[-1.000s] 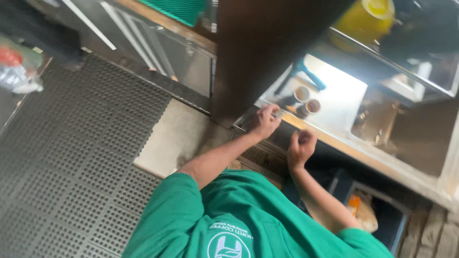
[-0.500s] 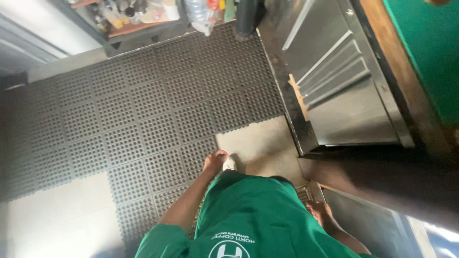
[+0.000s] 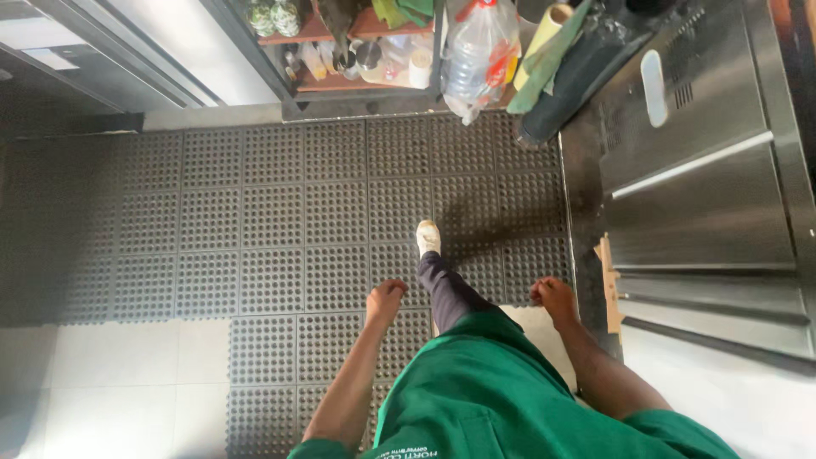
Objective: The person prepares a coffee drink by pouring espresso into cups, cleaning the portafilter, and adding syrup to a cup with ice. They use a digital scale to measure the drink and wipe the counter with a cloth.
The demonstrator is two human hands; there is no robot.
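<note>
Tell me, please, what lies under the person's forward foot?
The white shoe stands on a black perforated rubber mat. The floor beneath the mat is covered there; pale tile shows only beyond the mat's edge.

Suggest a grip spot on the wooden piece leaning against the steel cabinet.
Take the wooden piece by its upper end, coming from the mat side, since its other side lies against the steel cabinet. The right hand hangs nearest, empty; the left hand is empty too.

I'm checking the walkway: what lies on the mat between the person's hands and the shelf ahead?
Nothing visible but the person's own leg and white shoe. The left hand and right hand hang empty over the mat, and the stretch to the shelf shows only mat.
</note>
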